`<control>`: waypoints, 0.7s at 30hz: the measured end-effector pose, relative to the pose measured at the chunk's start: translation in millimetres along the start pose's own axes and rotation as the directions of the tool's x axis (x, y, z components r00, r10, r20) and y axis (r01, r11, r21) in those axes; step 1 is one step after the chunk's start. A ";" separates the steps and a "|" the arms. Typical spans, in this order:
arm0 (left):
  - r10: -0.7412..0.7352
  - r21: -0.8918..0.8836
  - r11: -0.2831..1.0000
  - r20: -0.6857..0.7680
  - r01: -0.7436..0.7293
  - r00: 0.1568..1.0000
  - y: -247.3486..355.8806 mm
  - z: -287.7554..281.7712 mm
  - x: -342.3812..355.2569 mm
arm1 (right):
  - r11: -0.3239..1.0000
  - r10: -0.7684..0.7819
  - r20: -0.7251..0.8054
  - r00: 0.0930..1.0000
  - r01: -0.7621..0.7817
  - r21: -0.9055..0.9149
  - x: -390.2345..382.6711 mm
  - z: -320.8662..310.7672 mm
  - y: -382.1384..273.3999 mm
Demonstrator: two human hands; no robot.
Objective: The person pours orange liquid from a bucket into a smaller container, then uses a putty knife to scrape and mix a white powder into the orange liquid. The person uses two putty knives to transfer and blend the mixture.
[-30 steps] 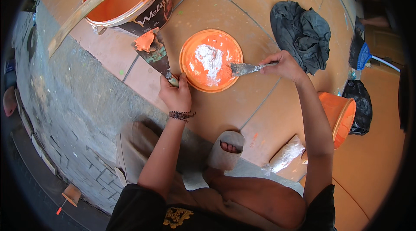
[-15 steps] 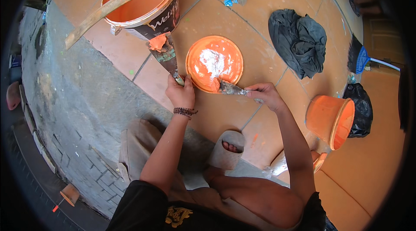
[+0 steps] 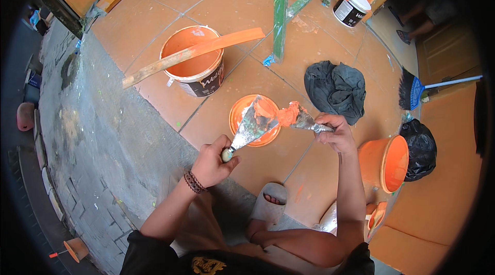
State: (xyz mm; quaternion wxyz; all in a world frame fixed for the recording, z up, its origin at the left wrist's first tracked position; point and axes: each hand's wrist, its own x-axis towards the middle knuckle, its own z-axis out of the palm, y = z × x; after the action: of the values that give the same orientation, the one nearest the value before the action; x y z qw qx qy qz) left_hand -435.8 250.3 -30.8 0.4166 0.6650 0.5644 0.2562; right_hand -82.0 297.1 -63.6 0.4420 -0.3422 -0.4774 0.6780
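Note:
My left hand [image 3: 214, 161] is closed round the pale handle of a wide putty knife [image 3: 251, 129], its metal blade slanting up to the right with orange paste at its far edge. In my right hand [image 3: 337, 133] is a smaller putty knife [image 3: 307, 120], pointing left and carrying a lump of orange paste [image 3: 289, 113]. The two blade ends meet or nearly meet. Beneath them lies a round orange lid [image 3: 241, 107] on the tiles, partly covered by the wide blade.
A paint bucket [image 3: 209, 81] with a stick [image 3: 193, 52] across its rim stands far left of the lid. Crumpled dark cloth [image 3: 335, 89], an orange bucket [image 3: 376, 161], a black bag [image 3: 418, 148] and a broom [image 3: 411, 92] are to the right. Beyond stands a green ladder leg [image 3: 280, 17].
Both putty knives have risen from beside and on the lid to above it, with their blades brought together. The view has shifted, showing more of the far floor.

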 end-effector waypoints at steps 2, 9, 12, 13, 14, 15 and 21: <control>0.057 -0.006 0.998 0.069 -0.057 0.996 21.9 -24.8 -6.3 | 0.978 -0.144 0.019 0.989 0.145 -0.153 3.0 9.6 -39.1; 0.310 0.024 0.948 0.149 -0.316 0.939 79.4 -89.4 -36.3 | 0.722 -0.492 0.094 0.866 0.466 -0.512 4.9 63.0 -85.8; 0.335 0.061 0.937 0.126 -0.344 0.934 77.7 -101.4 -42.9 | 0.528 -0.637 0.063 0.768 0.495 -0.691 4.6 92.0 -72.9; 0.348 0.068 0.932 0.117 -0.357 0.930 80.0 -102.3 -42.0 | 0.483 -0.667 0.053 0.743 0.485 -0.729 -1.6 95.9 -73.0; 0.360 0.076 0.927 0.107 -0.368 0.927 81.7 -103.6 -40.1 | 0.438 -0.696 0.044 0.717 0.472 -0.765 -6.8 99.3 -73.1; 0.379 0.074 0.918 0.123 -0.389 0.917 79.5 -105.1 -39.2 | 0.407 -0.719 0.026 0.694 0.452 -0.794 -11.8 102.5 -69.0; 0.331 0.056 0.934 0.228 -0.352 0.916 71.0 -111.1 -23.0 | 0.164 -0.786 0.178 0.592 0.477 -0.864 -26.2 94.3 -63.8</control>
State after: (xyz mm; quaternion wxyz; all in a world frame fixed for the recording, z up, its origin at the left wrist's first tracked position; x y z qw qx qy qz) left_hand -493.1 256.4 90.0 0.3914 0.7962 0.4030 0.2244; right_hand -138.3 250.0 27.3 0.5247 -0.3766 -0.7628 0.0314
